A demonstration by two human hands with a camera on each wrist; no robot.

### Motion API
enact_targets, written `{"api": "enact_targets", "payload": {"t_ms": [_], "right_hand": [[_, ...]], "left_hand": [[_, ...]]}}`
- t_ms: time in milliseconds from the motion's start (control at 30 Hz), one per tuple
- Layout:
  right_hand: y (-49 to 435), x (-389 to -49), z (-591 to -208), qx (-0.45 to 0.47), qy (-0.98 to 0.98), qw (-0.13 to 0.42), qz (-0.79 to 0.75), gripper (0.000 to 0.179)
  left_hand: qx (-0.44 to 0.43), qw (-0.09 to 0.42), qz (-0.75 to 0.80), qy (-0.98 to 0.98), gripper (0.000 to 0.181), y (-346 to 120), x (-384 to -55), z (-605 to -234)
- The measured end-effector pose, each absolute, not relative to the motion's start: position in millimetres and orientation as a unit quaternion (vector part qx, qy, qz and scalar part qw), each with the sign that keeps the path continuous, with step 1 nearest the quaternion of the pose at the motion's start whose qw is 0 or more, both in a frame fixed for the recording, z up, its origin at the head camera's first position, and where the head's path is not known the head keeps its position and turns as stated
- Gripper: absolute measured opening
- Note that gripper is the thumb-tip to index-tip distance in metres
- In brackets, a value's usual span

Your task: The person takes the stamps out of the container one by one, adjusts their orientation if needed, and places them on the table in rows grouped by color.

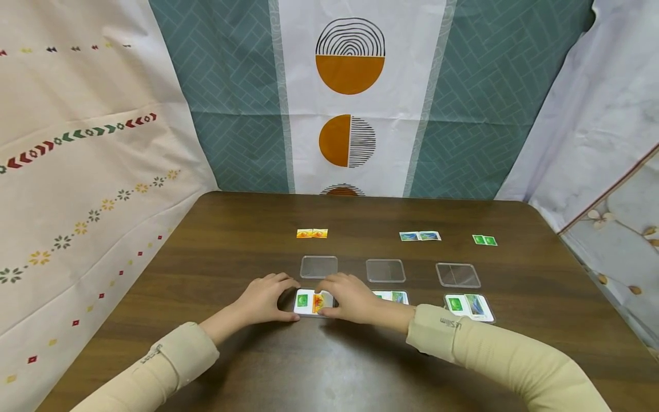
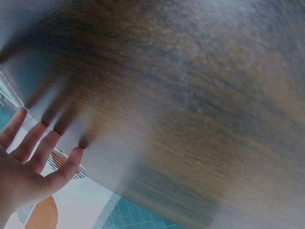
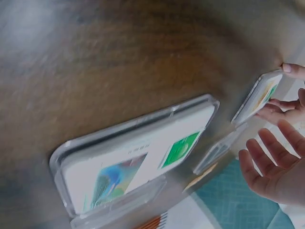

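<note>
A shallow clear plastic case (image 1: 306,313) with a white face lies flat on the table, with a green picture (image 1: 302,300) and a yellow-orange picture (image 1: 318,303) on top. My left hand (image 1: 266,298) holds its left side, thumb at the near corner and fingers at the far one. My right hand (image 1: 352,298) grips its right side, thumb near and index finger far, partly covering the yellow-orange picture. In the right wrist view the same case (image 3: 252,98) sits between fingertips. The left wrist view shows the left fingers (image 2: 45,148) spread, and their contact with the case is hidden.
To the right lie two similar cases, one in the middle (image 3: 157,138), partly behind my right arm, and one farther right (image 1: 469,308). Clear lids (image 1: 318,267), (image 1: 385,270), (image 1: 458,275) lie behind them. Farther back are yellow (image 1: 312,233), blue (image 1: 420,236) and green (image 1: 485,240) picture pairs.
</note>
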State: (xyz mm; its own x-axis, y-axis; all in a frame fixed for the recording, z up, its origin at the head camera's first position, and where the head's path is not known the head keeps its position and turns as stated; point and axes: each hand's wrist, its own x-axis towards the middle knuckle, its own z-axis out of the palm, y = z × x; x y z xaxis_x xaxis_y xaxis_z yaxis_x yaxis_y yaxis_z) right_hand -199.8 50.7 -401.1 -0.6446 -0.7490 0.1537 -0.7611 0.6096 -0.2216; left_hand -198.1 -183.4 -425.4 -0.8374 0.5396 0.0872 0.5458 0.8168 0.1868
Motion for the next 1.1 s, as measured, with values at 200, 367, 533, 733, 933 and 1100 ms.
{"api": "enact_targets", "payload": {"t_ms": [200, 367, 533, 733, 933, 1100], "right_hand": [[42.1, -199.1, -402.4, 0.409, -0.902, 0.02, 0.136, 0.033], [33.6, -202.5, -403.8, 0.389, -0.911, 0.01, 0.139, 0.033], [26.2, -206.4, -406.0, 0.374, -0.917, 0.001, 0.137, 0.032], [18.6, -206.2, -407.6, 0.371, -0.921, -0.007, 0.121, 0.032], [12.0, -206.6, -410.1, 0.363, -0.925, -0.007, 0.109, 0.033], [7.6, -207.6, -409.4, 0.355, -0.929, -0.01, 0.102, 0.033]], "left_hand": [[-0.288, 0.021, -0.096, -0.953, 0.061, -184.6, -198.0, -425.9], [-0.289, 0.023, -0.09, -0.953, 0.059, -186.0, -198.1, -423.9], [-0.288, 0.017, -0.088, -0.953, 0.058, -184.6, -198.6, -422.2], [-0.29, 0.017, -0.1, -0.952, 0.059, -183.7, -197.3, -425.3], [-0.29, 0.024, -0.098, -0.952, 0.06, -184.4, -197.2, -427.8], [-0.292, 0.023, -0.099, -0.951, 0.06, -183.9, -197.1, -425.9]]}}
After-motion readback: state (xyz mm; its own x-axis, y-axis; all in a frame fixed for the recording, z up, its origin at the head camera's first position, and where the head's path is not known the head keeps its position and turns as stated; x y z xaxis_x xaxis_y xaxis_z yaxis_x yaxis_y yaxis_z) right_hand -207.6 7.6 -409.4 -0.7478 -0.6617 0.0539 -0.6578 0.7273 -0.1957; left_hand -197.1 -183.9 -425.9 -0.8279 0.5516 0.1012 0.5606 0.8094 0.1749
